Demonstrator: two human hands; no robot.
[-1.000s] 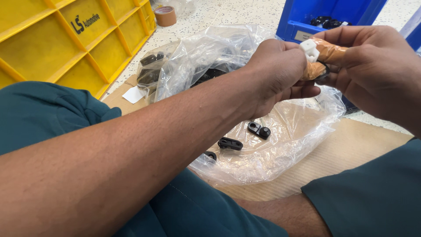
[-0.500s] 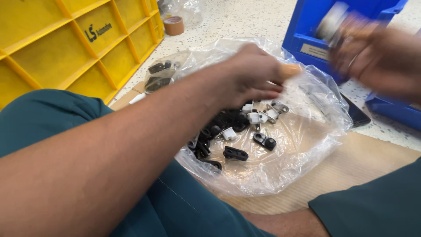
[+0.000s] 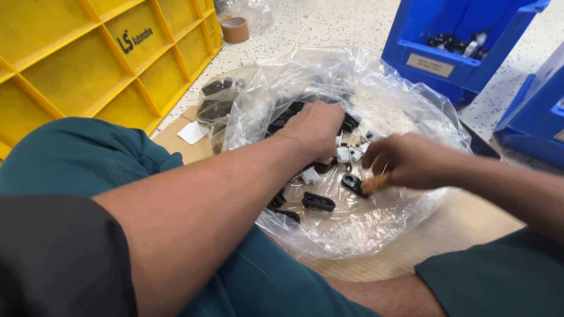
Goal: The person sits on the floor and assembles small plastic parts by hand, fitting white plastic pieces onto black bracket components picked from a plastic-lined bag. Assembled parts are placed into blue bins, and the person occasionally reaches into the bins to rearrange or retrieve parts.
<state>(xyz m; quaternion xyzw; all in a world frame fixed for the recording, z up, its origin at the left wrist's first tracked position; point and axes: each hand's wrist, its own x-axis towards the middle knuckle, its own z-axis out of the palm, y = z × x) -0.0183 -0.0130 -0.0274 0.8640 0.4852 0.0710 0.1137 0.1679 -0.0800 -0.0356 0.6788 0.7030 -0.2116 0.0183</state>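
Reaching into a clear plastic bag [image 3: 376,235] spread open on the floor between the person's legs, both bare hands work among a heap of small black and white plastic clips. The left hand [image 3: 314,126] comes in from the near left, knuckles up, fingers curled down into the far part of the pile [image 3: 305,176]; whether it has closed on a clip cannot be told, since the fingertips are hidden. The right hand [image 3: 405,161] enters from the right, blurred, with its fingers pinched narrowly around a small tan piece [image 3: 376,184] that juts from the fingertips toward the near left. That piece's long axis appears to run diagonally, from far right to near left, its free end almost touching a black clip [image 3: 352,183]. Another black clip [image 3: 318,202] lies flat just nearer, its long axis roughly left to right. By the look of it, the step in hand is picking through the loose parts, and a next move would call for closing on a single clip without dragging its neighbours or snagging the thin plastic. A yellow crate [image 3: 76,64] stands at the far left, blue bins [image 3: 452,53] holding more small parts at the far right, and a roll of brown tape [image 3: 235,29] beyond.
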